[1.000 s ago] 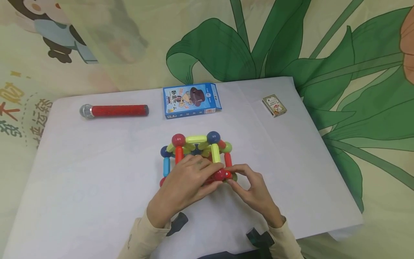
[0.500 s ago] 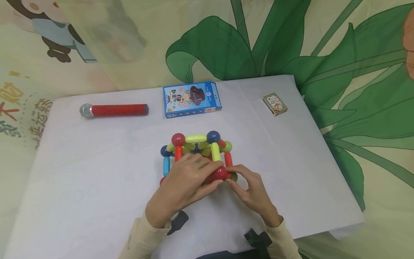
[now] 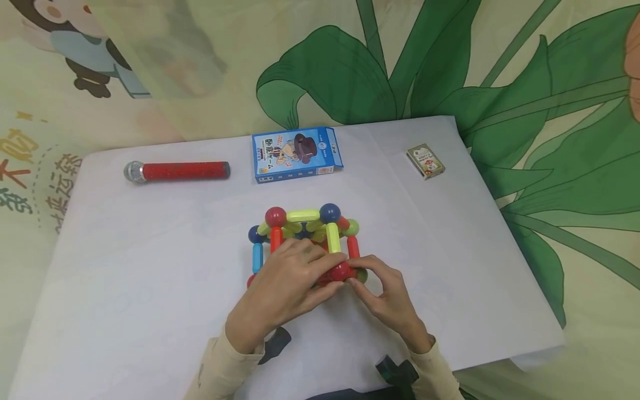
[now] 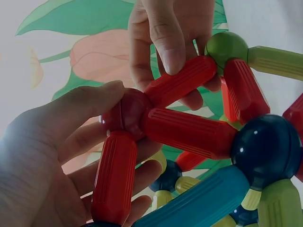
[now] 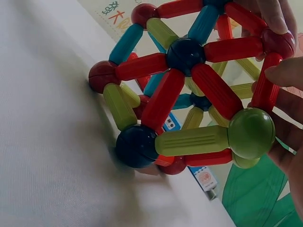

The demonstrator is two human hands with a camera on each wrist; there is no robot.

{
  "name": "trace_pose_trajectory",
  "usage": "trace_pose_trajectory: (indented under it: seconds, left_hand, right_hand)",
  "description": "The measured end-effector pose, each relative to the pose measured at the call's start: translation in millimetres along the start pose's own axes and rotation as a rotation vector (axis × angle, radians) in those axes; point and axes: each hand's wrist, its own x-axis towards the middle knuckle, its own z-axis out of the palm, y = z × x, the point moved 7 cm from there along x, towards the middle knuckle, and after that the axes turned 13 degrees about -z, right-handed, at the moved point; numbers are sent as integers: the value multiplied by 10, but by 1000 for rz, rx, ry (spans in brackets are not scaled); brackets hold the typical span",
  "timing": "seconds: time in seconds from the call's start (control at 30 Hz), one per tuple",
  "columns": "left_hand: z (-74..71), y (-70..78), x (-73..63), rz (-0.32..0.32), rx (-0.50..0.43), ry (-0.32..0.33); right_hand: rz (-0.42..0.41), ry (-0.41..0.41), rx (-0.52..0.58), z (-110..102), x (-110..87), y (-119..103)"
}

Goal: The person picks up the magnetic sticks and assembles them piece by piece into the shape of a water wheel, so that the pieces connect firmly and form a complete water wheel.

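Note:
A structure of magnetic rods and balls in red, yellow-green and blue stands on the white table. My left hand holds a red ball at its near corner, the thumb and fingers on opposite sides. My right hand pinches a red magnetic rod between thumb and fingers. This rod spans from the red ball to a green ball, its ends touching both. Other red rods run from the red ball to a dark blue ball and downward. In the head view, my left hand hides much of the structure's front.
Behind the structure lies a blue card-game box. A red microphone-like stick with a silver end is at the back left, and a small patterned box at the back right. A printed cloth hangs behind the table.
One second ago the red rod's end stuck out beside the red ball, facing up; it has since swung into line between the red and green balls. Both hands keep nearly the same place.

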Motion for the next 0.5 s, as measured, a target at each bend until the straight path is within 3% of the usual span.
trace_pose_trajectory:
  seconds: [0.37,0.43,0.5]
  left_hand:
    - [-11,7,-8,-19,-6,2]
    - [-82,0,-40,-12,-31,48]
    - [-228,-69,-134,-12,-70,148]
  right_hand:
    - [-13,-5,-16,-10,16,21]
    - [-27,11,-25,-38,12,6]
    - [-30,45,-49,-90,-18,7]
